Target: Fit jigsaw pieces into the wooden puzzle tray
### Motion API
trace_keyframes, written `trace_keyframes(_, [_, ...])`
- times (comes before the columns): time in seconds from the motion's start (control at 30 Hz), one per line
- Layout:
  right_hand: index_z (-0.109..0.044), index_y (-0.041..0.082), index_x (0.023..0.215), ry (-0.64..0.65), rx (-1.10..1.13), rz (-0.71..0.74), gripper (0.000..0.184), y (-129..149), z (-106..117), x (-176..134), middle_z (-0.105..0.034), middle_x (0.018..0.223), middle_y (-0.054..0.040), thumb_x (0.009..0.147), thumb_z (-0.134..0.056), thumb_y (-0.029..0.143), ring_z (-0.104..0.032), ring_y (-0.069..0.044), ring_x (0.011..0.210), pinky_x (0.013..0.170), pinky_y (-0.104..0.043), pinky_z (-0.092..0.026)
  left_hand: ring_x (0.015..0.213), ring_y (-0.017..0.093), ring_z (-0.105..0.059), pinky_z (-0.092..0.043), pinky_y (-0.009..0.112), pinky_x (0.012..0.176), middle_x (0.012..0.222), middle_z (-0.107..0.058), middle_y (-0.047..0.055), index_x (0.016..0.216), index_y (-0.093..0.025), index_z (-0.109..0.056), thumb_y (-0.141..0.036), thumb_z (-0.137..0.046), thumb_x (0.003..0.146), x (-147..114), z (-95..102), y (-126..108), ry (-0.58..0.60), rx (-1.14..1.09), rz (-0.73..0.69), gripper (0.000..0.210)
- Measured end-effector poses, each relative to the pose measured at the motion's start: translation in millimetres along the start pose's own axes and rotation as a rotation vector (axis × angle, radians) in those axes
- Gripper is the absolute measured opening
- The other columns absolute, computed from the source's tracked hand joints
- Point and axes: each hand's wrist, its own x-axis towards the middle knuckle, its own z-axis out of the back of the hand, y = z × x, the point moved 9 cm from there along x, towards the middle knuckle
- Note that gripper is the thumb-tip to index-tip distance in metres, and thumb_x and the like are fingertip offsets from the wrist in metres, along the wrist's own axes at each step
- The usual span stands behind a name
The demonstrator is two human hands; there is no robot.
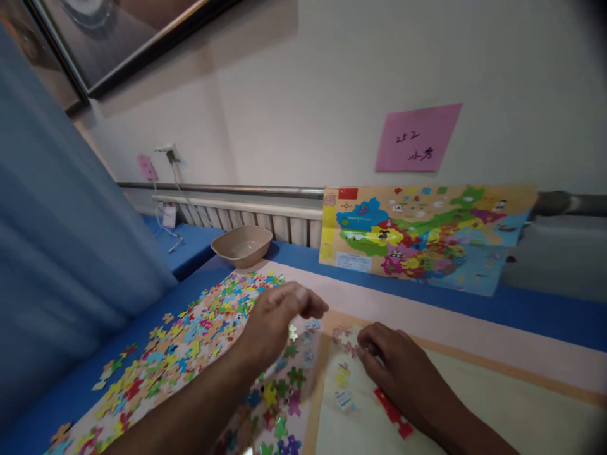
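1. Loose puzzle pieces (190,344) lie scattered across the bench (521,313), left of the puzzle board (474,404).
2. Left hand (277,319) hovers over the pile, fingers curled; whether it grips a piece cannot be told.
3. Right hand (403,373) presses flat on the board, unclenched, fingertips touching placed pieces (344,338).
4. Judgement: match colours against the reference map (422,237), and seat each tab squarely.
5. The board's right part is cut off, and motion blur obscures the left fingertips.

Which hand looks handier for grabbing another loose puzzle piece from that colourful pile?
Probably the left hand: it hovers right over the loose pieces spread on the left. The right hand rests on the puzzle board, fingertips at a few placed pieces, farther from the pile.
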Motion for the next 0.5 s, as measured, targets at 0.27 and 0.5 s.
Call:
trace_keyframes(0.27, [-0.060,0.023,0.087,-0.040,0.087,-0.056,0.032,-2.1,5.0,2.2,-0.068,0.086,-0.0084,0.100,-0.039,0.043,-0.062,-0.029,0.080,0.080,-0.048,-0.044,0.064,0.016,-0.071,-0.058,0.025,0.065,0.073,-0.078,0.006,0.074,-0.016,-0.078,-0.050,-0.079,0.090,31.2,76.2,-52.4,-0.245,-0.374,-0.135,0.038])
trace_keyframes(0.5, [-0.068,0.023,0.090,-0.261,0.025,0.161,0.030,32.2,35.8,-3.8,-0.073,0.083,-0.0074,0.103,-0.048,0.042,-0.070,-0.028,0.077,0.072,-0.046,-0.054,0.056,0.014,-0.067,-0.053,0.024,0.058,0.064,-0.074,0.006,0.068,-0.016,-0.072,-0.044,-0.052,0.109,27.2,98.3,-34.6,-0.452,-0.428,-0.065,0.054])
